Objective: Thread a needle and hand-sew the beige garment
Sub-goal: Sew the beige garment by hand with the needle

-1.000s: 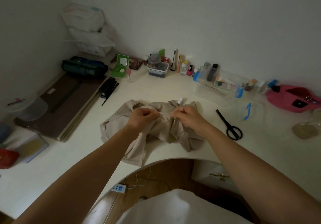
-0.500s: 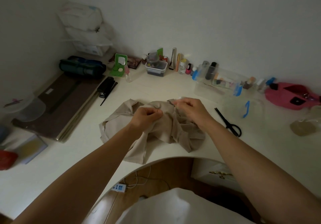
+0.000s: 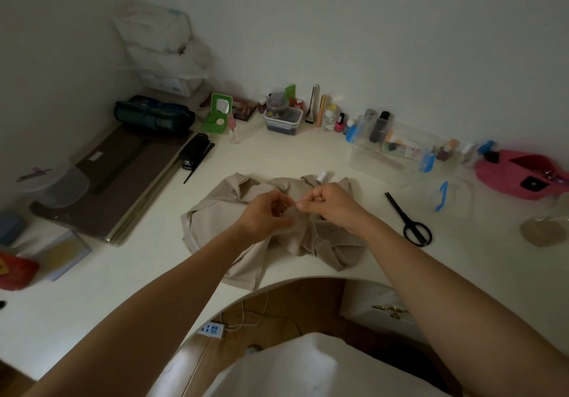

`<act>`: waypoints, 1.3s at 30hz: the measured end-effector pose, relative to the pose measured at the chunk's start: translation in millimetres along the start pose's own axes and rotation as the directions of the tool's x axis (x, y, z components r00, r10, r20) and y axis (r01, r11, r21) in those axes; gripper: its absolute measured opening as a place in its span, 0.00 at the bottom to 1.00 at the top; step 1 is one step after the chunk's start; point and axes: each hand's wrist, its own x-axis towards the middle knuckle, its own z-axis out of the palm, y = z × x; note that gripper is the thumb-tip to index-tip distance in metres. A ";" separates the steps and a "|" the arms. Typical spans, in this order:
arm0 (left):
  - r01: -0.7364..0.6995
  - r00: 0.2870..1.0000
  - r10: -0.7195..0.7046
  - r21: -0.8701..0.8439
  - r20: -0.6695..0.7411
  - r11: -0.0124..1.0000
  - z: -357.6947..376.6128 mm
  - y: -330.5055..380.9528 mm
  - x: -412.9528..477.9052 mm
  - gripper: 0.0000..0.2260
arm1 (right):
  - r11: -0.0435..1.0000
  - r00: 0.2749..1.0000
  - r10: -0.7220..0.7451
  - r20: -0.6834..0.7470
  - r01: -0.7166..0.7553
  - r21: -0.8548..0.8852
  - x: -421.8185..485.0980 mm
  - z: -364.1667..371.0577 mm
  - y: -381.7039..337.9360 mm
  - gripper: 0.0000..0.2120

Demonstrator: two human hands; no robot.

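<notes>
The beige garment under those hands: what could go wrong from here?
1. The left hand and right hand pinch what seems to be thread, barely visible in this dim light; the threading may miss, or a finger get pricked.
2. They work over the crumpled garment; anything dropped could vanish in its folds.
3. The spool stands at the garment's far edge; a tug might topple it.

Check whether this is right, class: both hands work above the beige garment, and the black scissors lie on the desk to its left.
No. The head view shows the black scissors on the desk to the right of the beige garment, not its left. The left hand and right hand work above it.
</notes>
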 end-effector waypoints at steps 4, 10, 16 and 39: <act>0.029 0.992 -0.003 0.202 -0.129 0.979 -4.4 -6.0 1.7 0.10 | 1.000 0.998 -0.004 -0.066 0.004 0.007 2.2 -0.1 6.7 0.03; 0.069 0.983 -0.001 0.365 -0.183 0.928 -16.3 -20.3 -0.1 0.06 | 0.999 0.992 -0.030 -0.120 0.035 0.036 5.3 -4.4 13.2 0.02; 0.032 0.985 0.015 0.266 -0.170 0.963 -20.7 -16.1 -3.7 0.14 | 0.999 0.993 -0.032 -0.114 0.036 0.037 6.2 -2.3 19.6 0.03; -0.099 0.986 0.067 -0.217 -0.150 0.971 1.5 -0.1 -8.7 0.04 | 0.973 0.993 -0.033 -0.112 0.057 0.222 -3.6 3.6 14.1 0.03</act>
